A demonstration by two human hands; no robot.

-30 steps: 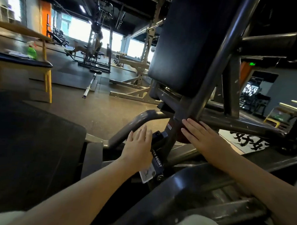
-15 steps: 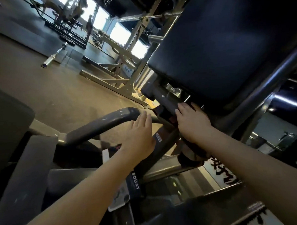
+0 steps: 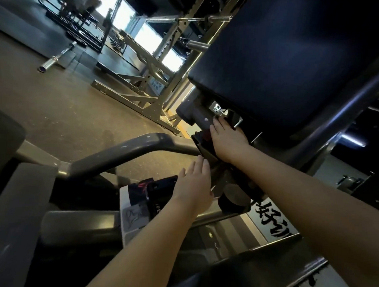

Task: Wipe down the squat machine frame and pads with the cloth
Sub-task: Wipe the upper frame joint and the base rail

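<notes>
Right hand (image 3: 227, 142): fingers flat, unclenched, pressing dark red cloth (image 3: 205, 139) onto frame (image 3: 130, 150) joint just under back pad (image 3: 284, 60). Only cloth edge shows beside palm. Flat palm likely spreads pressure for wiping awkward corner. Left hand (image 3: 194, 183): fingers straight, grasping nothing, resting against frame lower down, probably bracing reach.

Brown rubber floor (image 3: 56, 108), scuffed. Dark mat (image 3: 26, 39) at far left with a barbell (image 3: 56, 59) lying on its edge. Grey steel rack (image 3: 156, 82) beyond. Bright windows (image 3: 145, 37) behind, room otherwise dim. Black lettering (image 3: 269, 219) on pale flooring, right.
</notes>
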